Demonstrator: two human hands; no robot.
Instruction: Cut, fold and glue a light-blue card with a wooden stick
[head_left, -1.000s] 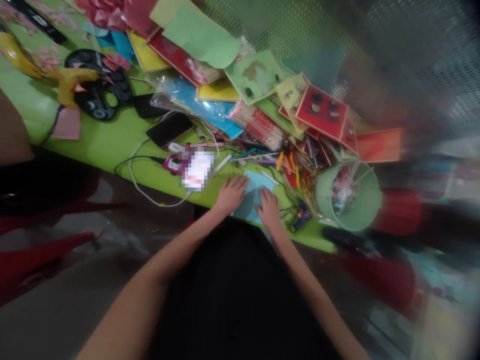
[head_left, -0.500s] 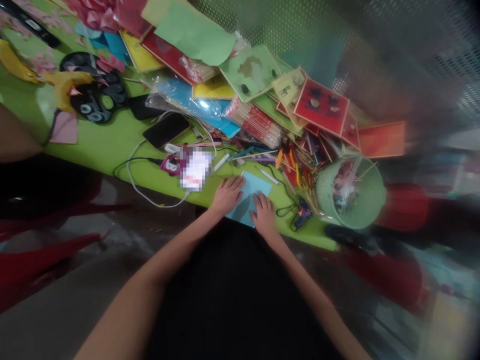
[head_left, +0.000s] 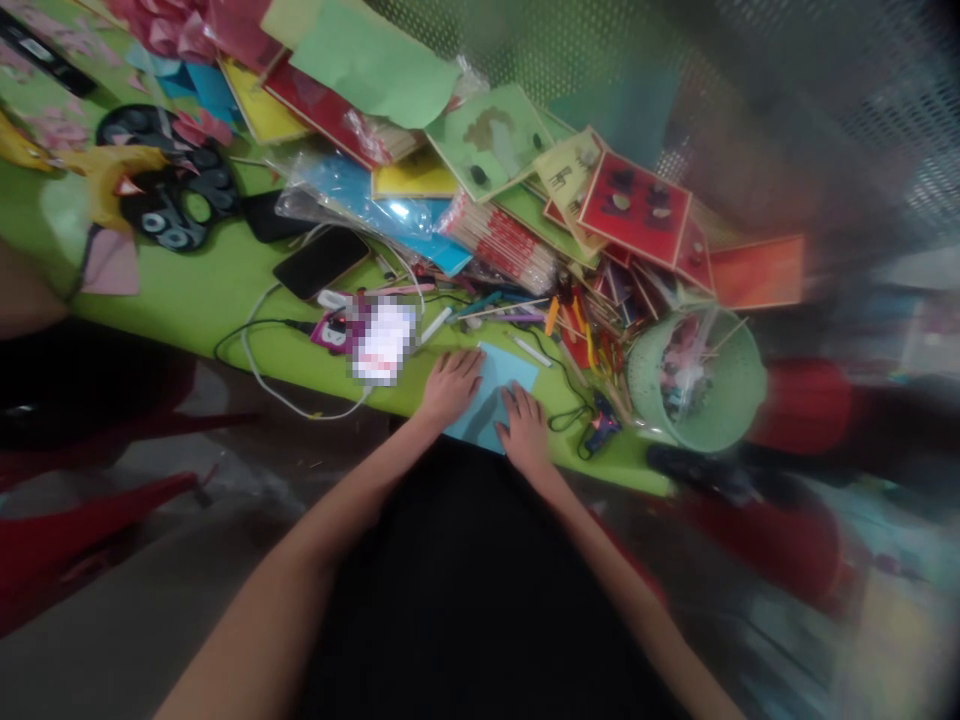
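A light blue sheet of paper lies at the front edge of the green table. My left hand rests flat on its left side, fingers stretched out. On its right side lies my right hand, with the fingers spread and pointing away from me. Neither hand grips anything. Just beyond the paper is a white pen. A small glue gun with a dark cord sits to the right of my right hand. Left of my left hand a lit phone leans by a purple power strip.
A green basket holding scraps stands at the table's right end. Behind the paper are pliers, bundled sticks and stacked coloured cards. A dark phone, a white cable and a black mask lie to the left.
The whole view has shifted slightly, so things sit a little farther left. Both hands stay flat on the blue paper, with no clear movement across it.
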